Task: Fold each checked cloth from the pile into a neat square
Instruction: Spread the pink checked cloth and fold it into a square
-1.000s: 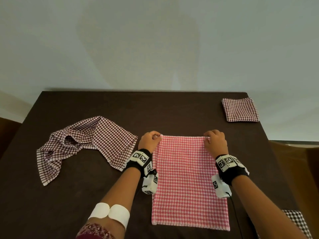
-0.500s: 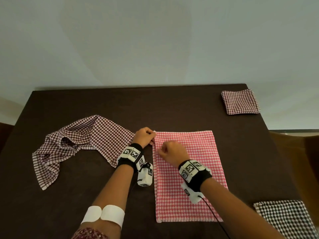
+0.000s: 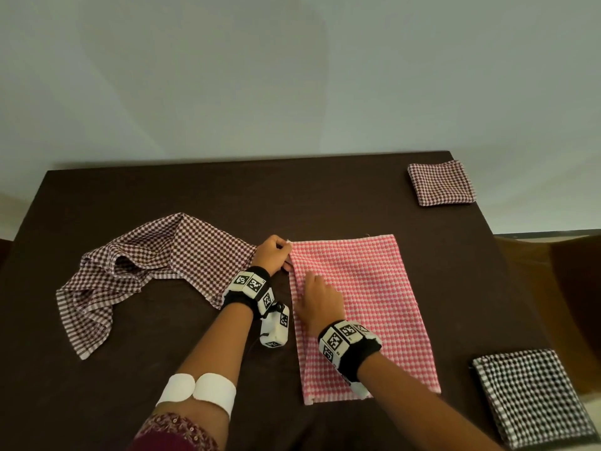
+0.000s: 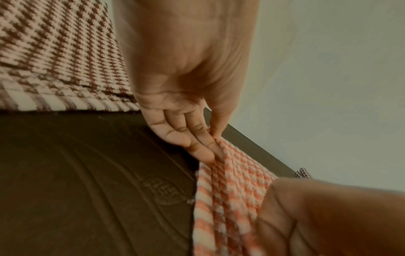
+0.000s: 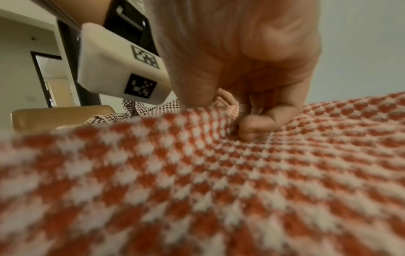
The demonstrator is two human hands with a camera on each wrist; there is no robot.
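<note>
A red checked cloth (image 3: pixel 364 307) lies flat as a long rectangle in the middle of the dark table (image 3: pixel 195 196). My left hand (image 3: pixel 287 252) pinches its far left corner between thumb and fingers, seen close in the left wrist view (image 4: pixel 213 136). My right hand (image 3: pixel 307 281) sits on the cloth just nearer along the left edge. In the right wrist view its thumb and curled fingers (image 5: pixel 256 124) nip a raised ridge of the red cloth (image 5: pixel 219 173). A crumpled maroon checked cloth (image 3: pixel 146 265) lies to the left.
A folded maroon checked square (image 3: pixel 440 183) sits at the table's far right corner. A folded black checked square (image 3: pixel 533 398) lies at the near right edge. The table's right edge runs close past both.
My right hand let go of the cloth's far right corner and crossed to the left edge, just nearer than the left hand. The left hand kept its pinch on the far left corner.
</note>
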